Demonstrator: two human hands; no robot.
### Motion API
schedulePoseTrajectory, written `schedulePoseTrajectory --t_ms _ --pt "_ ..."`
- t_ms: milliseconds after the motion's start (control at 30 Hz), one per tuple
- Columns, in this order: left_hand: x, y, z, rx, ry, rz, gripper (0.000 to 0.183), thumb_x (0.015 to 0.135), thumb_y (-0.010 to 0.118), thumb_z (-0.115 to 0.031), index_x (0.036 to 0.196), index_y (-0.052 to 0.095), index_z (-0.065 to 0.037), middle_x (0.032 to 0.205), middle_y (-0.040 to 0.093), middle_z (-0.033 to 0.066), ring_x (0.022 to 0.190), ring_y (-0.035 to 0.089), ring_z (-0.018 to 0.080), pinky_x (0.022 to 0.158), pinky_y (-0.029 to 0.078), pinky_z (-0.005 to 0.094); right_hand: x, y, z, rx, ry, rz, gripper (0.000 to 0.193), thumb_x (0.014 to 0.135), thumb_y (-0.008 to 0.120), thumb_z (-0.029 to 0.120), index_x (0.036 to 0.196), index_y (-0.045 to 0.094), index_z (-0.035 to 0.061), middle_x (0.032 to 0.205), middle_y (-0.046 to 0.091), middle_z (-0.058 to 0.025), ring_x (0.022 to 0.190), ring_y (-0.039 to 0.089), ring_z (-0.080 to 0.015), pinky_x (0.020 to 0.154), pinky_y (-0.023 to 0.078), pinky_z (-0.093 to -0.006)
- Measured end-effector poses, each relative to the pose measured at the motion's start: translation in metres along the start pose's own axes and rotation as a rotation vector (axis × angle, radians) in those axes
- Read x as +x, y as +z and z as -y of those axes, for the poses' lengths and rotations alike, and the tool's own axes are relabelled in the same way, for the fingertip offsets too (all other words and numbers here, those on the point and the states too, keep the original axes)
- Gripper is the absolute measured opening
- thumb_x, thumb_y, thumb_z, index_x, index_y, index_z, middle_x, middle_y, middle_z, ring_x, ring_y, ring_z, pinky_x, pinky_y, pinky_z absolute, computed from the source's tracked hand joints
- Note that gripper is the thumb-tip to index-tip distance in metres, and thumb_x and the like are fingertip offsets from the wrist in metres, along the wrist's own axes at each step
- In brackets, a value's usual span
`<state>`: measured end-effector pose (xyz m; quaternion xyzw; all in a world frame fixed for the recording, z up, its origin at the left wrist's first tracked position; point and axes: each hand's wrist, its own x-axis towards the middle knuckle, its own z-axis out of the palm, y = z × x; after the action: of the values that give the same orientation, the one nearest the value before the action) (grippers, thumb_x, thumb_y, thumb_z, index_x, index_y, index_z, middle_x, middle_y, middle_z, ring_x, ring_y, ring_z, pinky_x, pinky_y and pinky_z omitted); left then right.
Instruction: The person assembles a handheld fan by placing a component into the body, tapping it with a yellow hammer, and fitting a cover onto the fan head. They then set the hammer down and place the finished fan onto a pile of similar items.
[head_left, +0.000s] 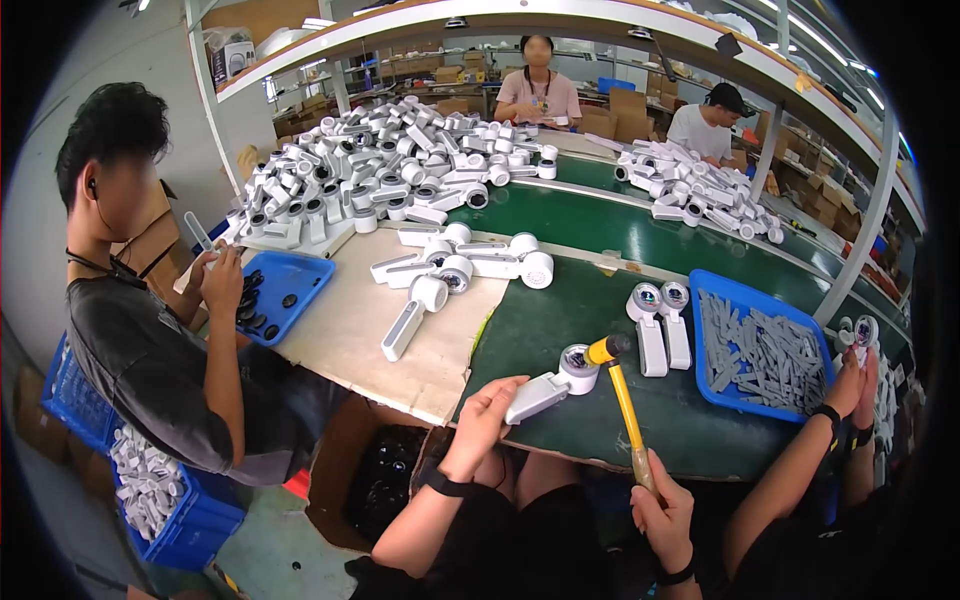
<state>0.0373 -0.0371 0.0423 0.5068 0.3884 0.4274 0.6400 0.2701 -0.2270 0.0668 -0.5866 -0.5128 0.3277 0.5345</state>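
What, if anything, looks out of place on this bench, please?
Only mildly odd: white, round-headed handheld devices mostly on the flat cream sheet lie jumbled and overlapping, whereas two similar ones on the green work surface lie side by side.

Smooth white plastic device, softly glossy; hammer with a smooth yellow shaft; smooth blue plastic tray; shiny green worktop; matt, paper-like beige sheet.

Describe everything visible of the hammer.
The hammer has a plastic-looking yellow cylindrical head, dark at its right end, and a slim yellow handle, browner near the grip. The right hand holds its lower handle, the head leaning left by the round end of the white handheld fan. Whether they touch is unclear.
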Motion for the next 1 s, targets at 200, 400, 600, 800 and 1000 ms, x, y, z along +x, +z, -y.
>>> schedulePoseTrajectory --t_ms 200,400,600,800,1000 --pt "0.007 -0.029 0.006 -0.660 -0.256 0.282 0.044 0.101 0.057 -0.036 0.130 0.056 -0.002 0.087 0.062 -0.0001 0.061 0.050 0.0084 0.053 0.040 0.0215 0.007 0.009 -0.005 -0.006 -0.021 0.127 0.057 0.088 0.059 -0.003 0.143 0.047 -0.0002 0.069 0.056 0.0015 0.049 0.047 -0.0029 0.044 0.036 -0.0184" --pt "0.002 -0.020 0.004 0.970 0.691 -0.369 0.024 0.077 0.081 -0.017 0.092 0.070 -0.002 0.088 0.066 0.0129 0.085 0.060 0.0296 0.080 0.047 0.0382 0.022 0.012 0.007 -0.189 -0.136 0.214 0.055 0.087 0.064 -0.002 0.140 0.050 -0.0014 0.075 0.057 -0.0037 0.058 0.051 -0.0089 0.054 0.041 -0.0230" --pt "0.015 -0.030 0.016 0.705 0.561 -0.249 0.023 0.071 0.082 -0.014 0.089 0.071 -0.003 0.083 0.065 0.0118 0.085 0.059 0.0310 0.081 0.046 0.0393 0.030 0.025 0.020 -0.345 -0.375 0.189 0.053 0.087 0.067 -0.001 0.137 0.052 -0.0015 0.079 0.056 -0.0127 0.066 0.055 -0.0208 0.063 0.046 -0.0304" --pt "0.015 -0.030 0.019 0.697 0.579 -0.284 0.023 0.070 0.083 -0.014 0.088 0.072 -0.003 0.081 0.065 0.0110 0.084 0.059 0.0296 0.079 0.046 0.0387 0.027 0.026 0.023 -0.381 -0.371 0.191 0.051 0.088 0.066 0.000 0.138 0.053 0.0006 0.079 0.056 -0.0131 0.066 0.055 -0.0240 0.064 0.046 -0.0312" --pt "0.019 -0.031 0.020 0.714 0.560 -0.293 0.025 0.070 0.083 -0.016 0.089 0.073 -0.004 0.082 0.065 0.0110 0.086 0.059 0.0297 0.080 0.047 0.0391 0.031 0.029 0.021 -0.436 -0.312 0.278 0.052 0.089 0.066 0.000 0.138 0.051 -0.0010 0.079 0.055 -0.0132 0.067 0.056 -0.0253 0.064 0.046 -0.0333"
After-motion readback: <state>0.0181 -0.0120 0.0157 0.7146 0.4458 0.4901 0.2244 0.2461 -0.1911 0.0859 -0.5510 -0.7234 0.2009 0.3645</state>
